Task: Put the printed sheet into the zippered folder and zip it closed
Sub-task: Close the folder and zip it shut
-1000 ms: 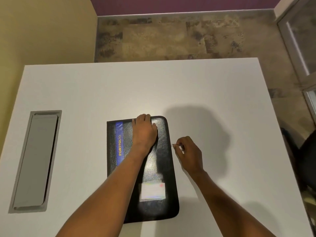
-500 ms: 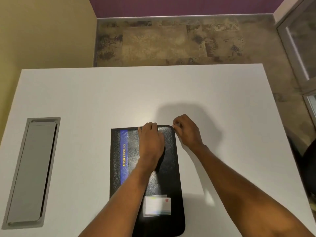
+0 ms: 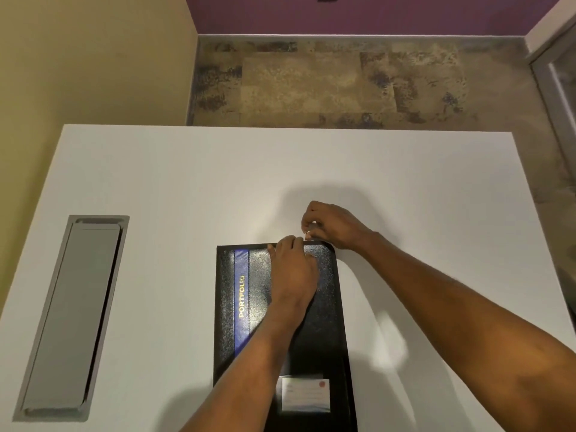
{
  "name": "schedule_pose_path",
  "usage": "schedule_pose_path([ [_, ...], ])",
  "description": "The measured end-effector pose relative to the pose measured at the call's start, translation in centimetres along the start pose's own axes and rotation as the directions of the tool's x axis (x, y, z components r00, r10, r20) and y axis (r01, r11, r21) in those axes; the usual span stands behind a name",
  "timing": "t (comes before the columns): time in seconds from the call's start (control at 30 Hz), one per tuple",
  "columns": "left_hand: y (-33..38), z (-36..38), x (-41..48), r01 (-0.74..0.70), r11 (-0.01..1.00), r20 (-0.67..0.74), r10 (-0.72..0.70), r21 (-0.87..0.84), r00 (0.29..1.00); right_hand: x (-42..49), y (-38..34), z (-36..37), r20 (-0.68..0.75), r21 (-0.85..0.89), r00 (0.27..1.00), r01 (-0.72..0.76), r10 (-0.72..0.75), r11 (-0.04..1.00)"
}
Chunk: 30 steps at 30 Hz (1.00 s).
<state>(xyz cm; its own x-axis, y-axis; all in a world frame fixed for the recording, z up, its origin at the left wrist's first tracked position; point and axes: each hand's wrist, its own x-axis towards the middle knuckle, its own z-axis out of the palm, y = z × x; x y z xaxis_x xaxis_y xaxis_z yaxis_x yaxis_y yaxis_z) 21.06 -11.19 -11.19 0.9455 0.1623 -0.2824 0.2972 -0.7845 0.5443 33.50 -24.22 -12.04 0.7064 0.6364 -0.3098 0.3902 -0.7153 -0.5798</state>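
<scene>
Tabletop [image 3: 156, 182], white, fills most of view; near & R edges cut off by frame. Past far edge: mottled floor [image 3: 311, 82].

Grey hatch [image 3: 71, 316] let into tabletop at L, long, lid down; what's under it hidden.

Zippered folder [image 3: 324, 322], black, lies flat on tabletop, centre-near, long axis running away from person. Near end cut off at frame bottom. Cover down, so inside hidden. Blue strip [image 3: 241, 275] down its L part, gold lettering "PORTFOLIO". L forearm crosses near half & hides part of cover.

Left hand [image 3: 293, 272]: palm down on far half of cover, fingers straight, tips at far edge. Grip apart, pressing flat, nothing held.

Right hand [image 3: 333, 227]: just past folder's far edge, nr far-R corner. Touching left fingertips or only v. close, can't tell.

Card [image 3: 305, 395] in clear pocket nr near end of cover; print blurred, red mark at one corner.

Zip pull [image 3: 307, 234]: small pale speck at far edge. Right grip together on it, thumb + forefinger pinching. Shape too small to make out; zip teeth not resolvable.
</scene>
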Motion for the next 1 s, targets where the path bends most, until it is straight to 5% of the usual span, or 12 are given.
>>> schedule_pose_path([
  [0.17,-4.6,-3.5,-0.5,0.218,0.976,-0.226,-0.215,-0.01,0.95,-0.8,0.3,-0.2,-0.001,-0.008,1.0,-0.01,0.01,1.0],
  [0.27,-7.3,-5.3,-0.9,0.361,0.929,-0.225,-0.369,-0.077,0.902,-0.8,-0.3,-0.1,-0.002,0.003,1.0,-0.02,0.02,1.0],
  [0.47,-8.2,-6.3,-1.0,0.385,0.874,-0.166,-0.444,-0.295,0.881,-1.1,-1.1,0.5,-0.046,0.043,0.999,-0.004,0.006,0.999],
  [1.0,-8.9,-6.9,-0.5,0.409,0.854,-0.15,-0.472,-0.323,0.868,2.7,-2.8,1.9,-0.013,-0.041,0.998,0.053,-0.053,0.998],
])
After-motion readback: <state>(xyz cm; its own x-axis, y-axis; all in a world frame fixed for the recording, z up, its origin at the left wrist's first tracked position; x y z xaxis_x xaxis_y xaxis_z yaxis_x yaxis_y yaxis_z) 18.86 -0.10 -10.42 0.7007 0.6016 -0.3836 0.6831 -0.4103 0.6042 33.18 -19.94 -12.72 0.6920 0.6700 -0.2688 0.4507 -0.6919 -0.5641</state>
